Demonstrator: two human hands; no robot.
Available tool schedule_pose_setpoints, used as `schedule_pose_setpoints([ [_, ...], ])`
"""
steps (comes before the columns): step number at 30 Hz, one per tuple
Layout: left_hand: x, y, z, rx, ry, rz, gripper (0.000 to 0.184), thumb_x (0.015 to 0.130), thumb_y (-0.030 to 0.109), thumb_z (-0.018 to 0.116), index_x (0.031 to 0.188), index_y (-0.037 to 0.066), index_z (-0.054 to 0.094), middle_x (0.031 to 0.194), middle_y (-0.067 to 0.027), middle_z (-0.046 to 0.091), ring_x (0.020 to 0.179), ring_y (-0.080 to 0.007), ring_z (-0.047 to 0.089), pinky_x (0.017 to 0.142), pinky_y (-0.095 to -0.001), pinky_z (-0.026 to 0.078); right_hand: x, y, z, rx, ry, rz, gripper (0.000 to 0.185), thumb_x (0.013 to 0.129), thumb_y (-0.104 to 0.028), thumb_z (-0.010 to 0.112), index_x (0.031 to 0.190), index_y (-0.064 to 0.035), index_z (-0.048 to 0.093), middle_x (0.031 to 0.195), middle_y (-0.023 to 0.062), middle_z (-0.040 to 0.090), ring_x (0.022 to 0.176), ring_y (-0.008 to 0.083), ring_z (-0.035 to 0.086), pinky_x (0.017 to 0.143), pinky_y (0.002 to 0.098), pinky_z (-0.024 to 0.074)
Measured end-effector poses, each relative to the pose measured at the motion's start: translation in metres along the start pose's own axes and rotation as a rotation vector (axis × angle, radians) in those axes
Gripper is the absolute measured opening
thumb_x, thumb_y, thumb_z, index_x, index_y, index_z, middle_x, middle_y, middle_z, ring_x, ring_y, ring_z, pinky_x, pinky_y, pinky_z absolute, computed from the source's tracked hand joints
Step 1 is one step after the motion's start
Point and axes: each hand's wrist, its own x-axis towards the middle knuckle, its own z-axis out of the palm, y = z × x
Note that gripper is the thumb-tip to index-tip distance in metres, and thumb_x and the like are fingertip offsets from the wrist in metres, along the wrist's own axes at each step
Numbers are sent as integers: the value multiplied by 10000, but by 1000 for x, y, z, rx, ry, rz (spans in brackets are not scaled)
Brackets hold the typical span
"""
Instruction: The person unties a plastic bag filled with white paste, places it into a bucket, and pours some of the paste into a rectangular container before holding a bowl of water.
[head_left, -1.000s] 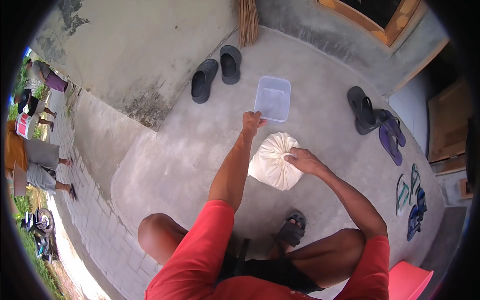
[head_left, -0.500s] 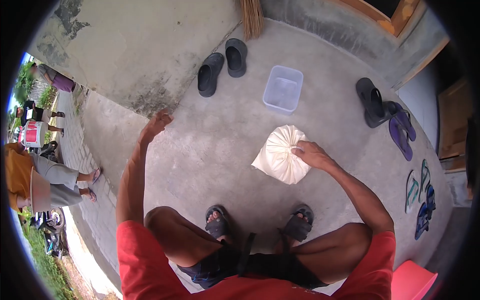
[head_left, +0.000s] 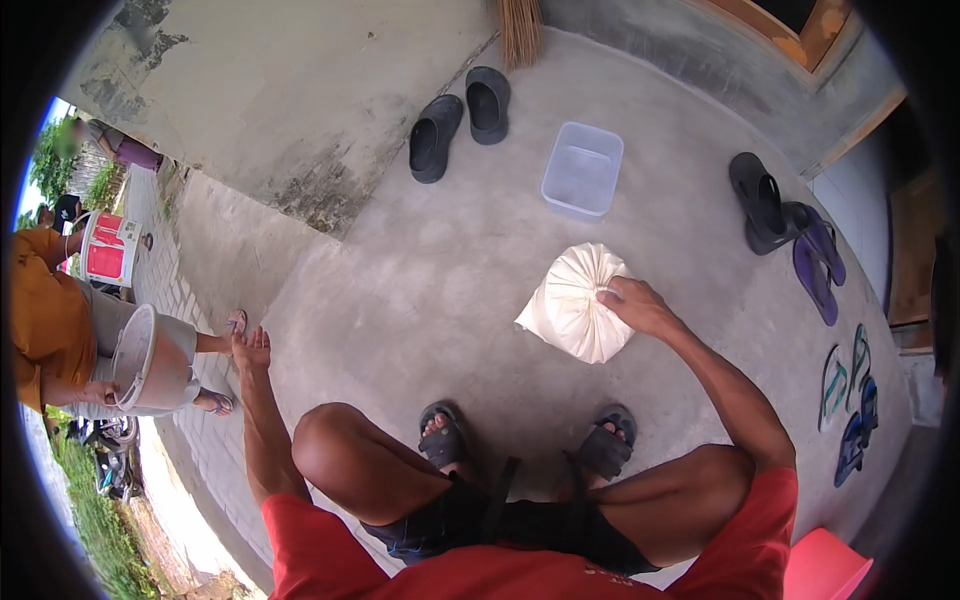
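My right hand (head_left: pixel 641 304) grips the gathered neck of a cream-coloured, filled bag (head_left: pixel 584 310), which sits in front of my feet; its contents are hidden. Out to the left, my left hand (head_left: pixel 251 349) is empty, fingers apart and palm turned up. It is nearest a pale bucket (head_left: pixel 172 360) held by a person in an orange top (head_left: pixel 48 310). Just beyond the bag, a clear plastic container (head_left: pixel 583 170) without a lid stands on the concrete floor.
Dark clogs (head_left: pixel 435 138) lie by the wall, below a broom (head_left: pixel 520 35). More sandals (head_left: pixel 820 270) line the right side. A red plastic object (head_left: pixel 826 566) is at the lower right. The person also carries a red-and-white bucket (head_left: pixel 110 249); another person (head_left: pixel 125 148) stands farther back.
My left hand has moved outward and toward my body, turning palm up. The person in orange has come closer with the buckets. My right hand still holds the bag.
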Motion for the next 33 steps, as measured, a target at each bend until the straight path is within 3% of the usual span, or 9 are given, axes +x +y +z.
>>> schedule_pose_setpoints([
  [4,-37,-26,8,-197,176,93,681,970,368,523,1513,90,220,1497,-126,336,1296,-283,482,1002,-422,459,-4,-7,-3,20,-22,31,426,960,-410,531,1085,-17,634,1029,208,679,969,357,654,846,468,479],
  [8,-82,-61,-4,-109,-136,213,635,974,285,567,1481,75,248,1443,-134,385,1343,-273,446,1060,-391,419,-3,-3,-1,49,-12,46,422,955,-407,544,1102,-23,637,1012,205,683,955,350,656,841,455,482],
  [12,-201,-68,27,18,-366,268,694,956,367,619,1460,66,247,1431,-136,394,1372,-286,414,1084,-406,407,0,3,2,71,5,-8,408,963,-387,554,1120,-19,633,990,209,681,937,349,654,840,435,484],
  [18,-246,-49,30,-160,-191,-67,976,812,543,748,1434,54,176,1358,-193,411,1260,-331,515,1053,-441,448,0,-4,-2,109,-29,7,412,970,-367,565,1076,27,622,967,214,676,925,307,656,834,406,479],
  [20,-238,-63,42,-209,90,-337,766,736,408,865,1190,78,344,1094,-124,474,1024,-281,579,954,-496,492,2,-4,-2,106,-45,4,409,969,-355,570,1071,37,619,971,214,677,931,292,657,834,399,479],
  [22,-225,-89,32,-121,67,-472,605,699,352,902,1028,84,471,977,-37,461,883,-205,543,895,-462,487,5,1,2,103,-10,19,402,969,-335,574,1097,43,620,994,215,681,932,272,657,839,385,478],
  [26,-236,-131,43,12,77,-553,628,713,337,895,1083,104,444,989,-55,454,883,-217,536,933,-509,481,-2,-2,1,144,-20,19,404,969,-332,573,1125,37,623,1006,210,684,927,266,653,844,379,476],
  [31,-237,-167,50,294,163,-576,779,753,351,862,1301,83,377,1183,-126,466,1077,-309,550,977,-565,460,-1,-2,3,145,-25,8,390,969,-323,573,1099,42,622,974,192,681,897,251,639,837,373,473],
  [33,-227,-173,47,249,161,-482,709,857,310,766,1349,13,352,1244,-181,475,1118,-351,551,979,-558,476,-3,-6,1,133,-34,16,383,968,-323,576,1070,44,618,955,186,677,882,241,629,830,372,471],
])
